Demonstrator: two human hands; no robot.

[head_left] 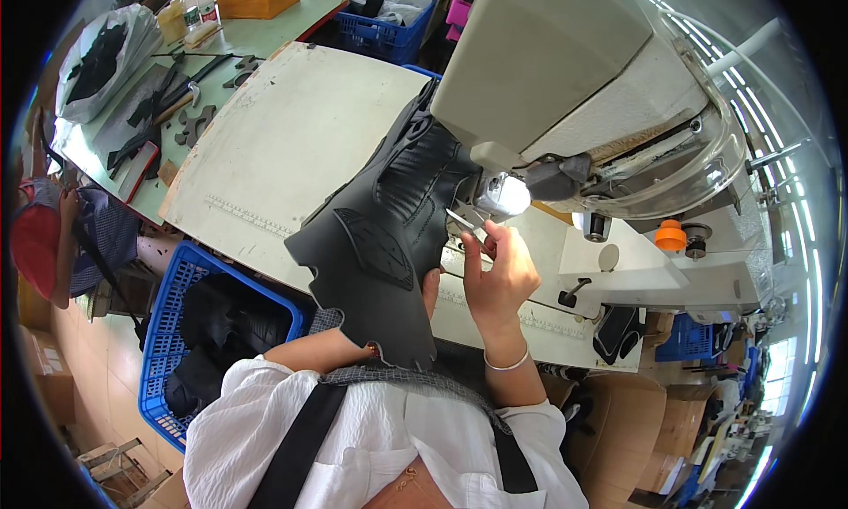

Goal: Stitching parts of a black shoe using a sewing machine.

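Observation:
A large black leather piece point(358, 244) with stitched panels and a notched edge lies across the table, its far part under the sewing machine head point(539, 76). My left hand point(430, 290) is mostly beneath this piece, holding it from below; only some fingers show at its right edge. Small metal scissors point(463, 221) are pinched in my right hand point(501, 275). Their bright tip is at the leather's right edge, just left of the machine's lit needle area point(505, 194).
Left of my lap stands a blue basket point(172, 332) with black pieces in it. Behind it, a green table point(256, 32) bears tools, scraps and a plastic bag point(108, 63). Another person point(53, 235) is at the far left. Cardboard boxes point(618, 421) stand at the right.

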